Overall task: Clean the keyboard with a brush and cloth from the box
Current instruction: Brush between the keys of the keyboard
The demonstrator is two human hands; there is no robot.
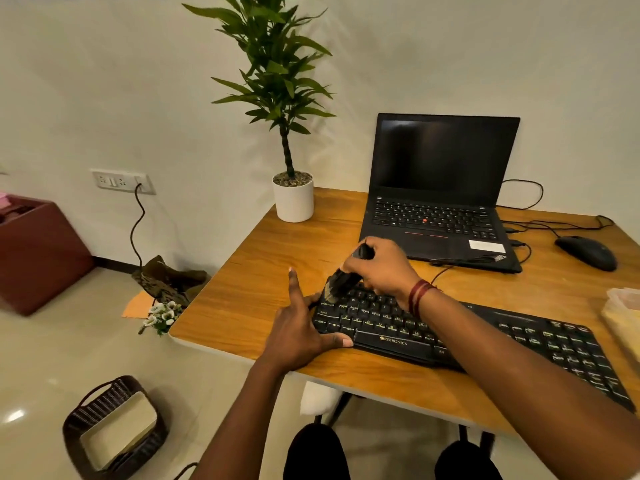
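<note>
Brushing step: right grip [381, 268] holds the brush [341, 284] on the keyboard [519, 337]; left grip [298, 334] clamps its corner. Next, I think, sweep rightward in frame.

Right hand [381, 268] grips brush [341, 284], bristles on keyboard [519, 337] — left hand [298, 337] holds its end.

We found the keyboard [393, 342] lying on the table [263, 258] along its near edge, with the laptop [440, 202] behind it. The mouse [587, 252] sat right of the laptop, and the potted plant [292, 199] stood at the table's far left corner. A basket [114, 427] stood on the floor, left of the table.
</note>
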